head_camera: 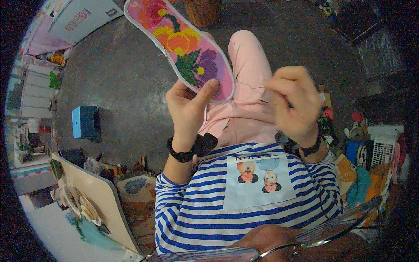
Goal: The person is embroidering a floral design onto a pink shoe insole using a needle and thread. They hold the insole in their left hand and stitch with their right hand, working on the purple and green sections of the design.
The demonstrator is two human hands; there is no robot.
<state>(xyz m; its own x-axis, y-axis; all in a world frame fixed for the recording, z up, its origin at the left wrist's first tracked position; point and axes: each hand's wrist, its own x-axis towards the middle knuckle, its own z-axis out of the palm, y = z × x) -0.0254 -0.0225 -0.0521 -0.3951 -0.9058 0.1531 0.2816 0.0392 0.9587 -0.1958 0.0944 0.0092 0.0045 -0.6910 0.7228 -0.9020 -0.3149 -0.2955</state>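
Observation:
An embroidered shoe insole [188,49] with a pale edge shows orange, yellow, purple and green flowers on pink. My left hand [191,100] grips its lower end, thumb on top and fingers beneath. A thin thread [247,83] runs from the insole's right edge to the fingertips of my right hand [291,101], which is raised to the right of the insole with fingers bent and slightly blurred. Whether a needle is between those fingertips cannot be told. Pink trousers [250,65] lie below both hands.
A blue plastic stool [85,121] stands on the dark floor at the left. At lower left is a light tabletop [95,193] with dishes on it. A white basket [383,150] and mixed belongings are at the right. A wooden object [204,13] stands at the top.

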